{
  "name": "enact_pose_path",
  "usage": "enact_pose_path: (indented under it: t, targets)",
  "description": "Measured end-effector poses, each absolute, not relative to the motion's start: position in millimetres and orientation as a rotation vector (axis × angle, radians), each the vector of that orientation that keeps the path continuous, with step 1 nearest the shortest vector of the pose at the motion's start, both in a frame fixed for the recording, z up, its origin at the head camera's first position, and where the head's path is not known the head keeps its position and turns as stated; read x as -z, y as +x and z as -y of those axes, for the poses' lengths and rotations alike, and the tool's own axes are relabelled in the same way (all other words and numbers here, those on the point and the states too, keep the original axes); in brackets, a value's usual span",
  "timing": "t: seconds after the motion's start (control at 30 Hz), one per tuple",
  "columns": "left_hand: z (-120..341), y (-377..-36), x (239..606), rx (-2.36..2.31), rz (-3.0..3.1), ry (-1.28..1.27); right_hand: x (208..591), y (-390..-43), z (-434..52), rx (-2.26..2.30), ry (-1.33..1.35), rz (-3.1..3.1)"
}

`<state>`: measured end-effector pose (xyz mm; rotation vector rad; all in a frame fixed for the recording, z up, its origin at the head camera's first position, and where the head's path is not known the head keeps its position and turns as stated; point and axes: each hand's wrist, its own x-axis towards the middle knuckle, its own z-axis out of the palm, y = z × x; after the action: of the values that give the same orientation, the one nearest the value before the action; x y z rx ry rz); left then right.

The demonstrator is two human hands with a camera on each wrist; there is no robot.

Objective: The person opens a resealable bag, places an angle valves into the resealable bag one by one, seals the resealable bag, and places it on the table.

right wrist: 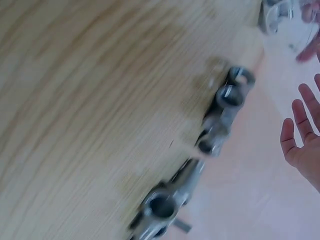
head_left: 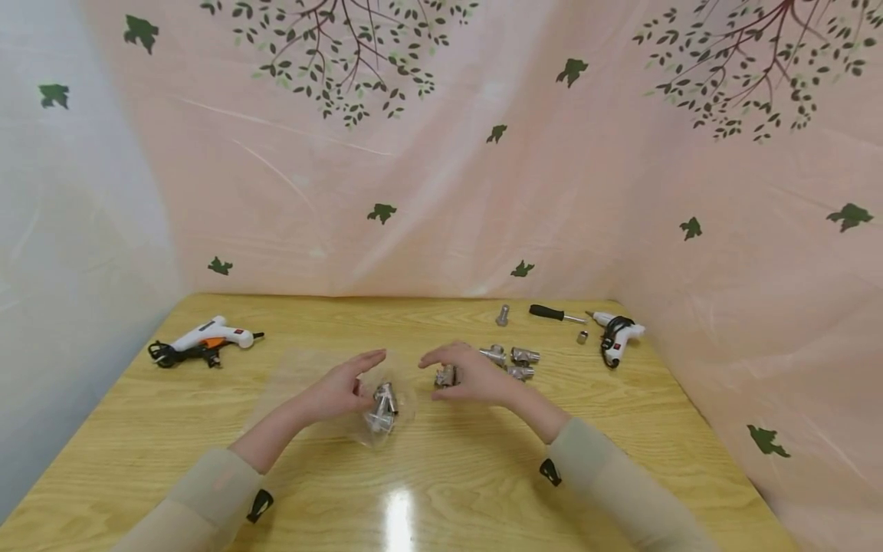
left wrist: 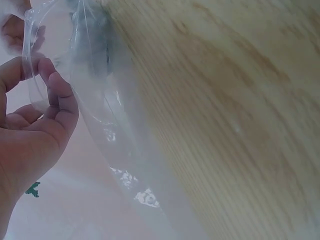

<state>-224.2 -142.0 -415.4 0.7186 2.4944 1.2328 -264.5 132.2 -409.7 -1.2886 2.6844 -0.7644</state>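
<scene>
Head view first: my left hand (head_left: 343,391) pinches the clear plastic bag (head_left: 375,418) of metal fittings on the wooden table (head_left: 441,491), while my right hand (head_left: 464,376) hovers with loosely curved fingers over one small silver fitting (head_left: 445,376) (touching it or not, I cannot tell). Left wrist view: thumb and fingers (left wrist: 52,82) pinch the bag's rim (left wrist: 37,60). Right wrist view: relaxed fingers (right wrist: 300,135), holding nothing, beside loose silver fittings (right wrist: 220,117).

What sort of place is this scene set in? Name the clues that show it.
Probably a makeshift workbench or staged recording booth: a wooden table enclosed by pink leaf-print sheeting, with glue guns, a screwdriver and loose metal fittings laid out.
</scene>
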Motion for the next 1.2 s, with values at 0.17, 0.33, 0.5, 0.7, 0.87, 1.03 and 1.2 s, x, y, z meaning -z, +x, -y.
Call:
enact_pose_path:
  t: [0.17, 0.33, 0.5, 0.7, 0.87, 1.03, 1.2]
  targets:
    - [147, -227, 418, -1.197, -2.504, 0.76, 412, -271, -152, 0.693, -1.216, -2.754]
    - [154, -230, 422, -1.211, -2.485, 0.8, 419, -278, -166, 0.661, -1.182, -2.771]
    - [159, -232, 425, -1.249, -2.439, 0.826, 429, -288, -176, 0.629, -1.147, -2.764]
    - [164, -233, 428, -1.258, -2.426, 0.855, 437, -295, -183, 0.608, -1.074, -2.768]
    - [168, -233, 431, -1.251, -2.437, 0.832, 439, -297, -182, 0.566, -1.048, -2.747]
    - [170, -234, 433, -1.237, -2.447, 0.827, 438, -300, -180, 0.569, -1.069, -2.733]
    - [169, -235, 435, -1.224, -2.462, 0.813, 438, -301, -181, 0.563, -1.057, -2.74]
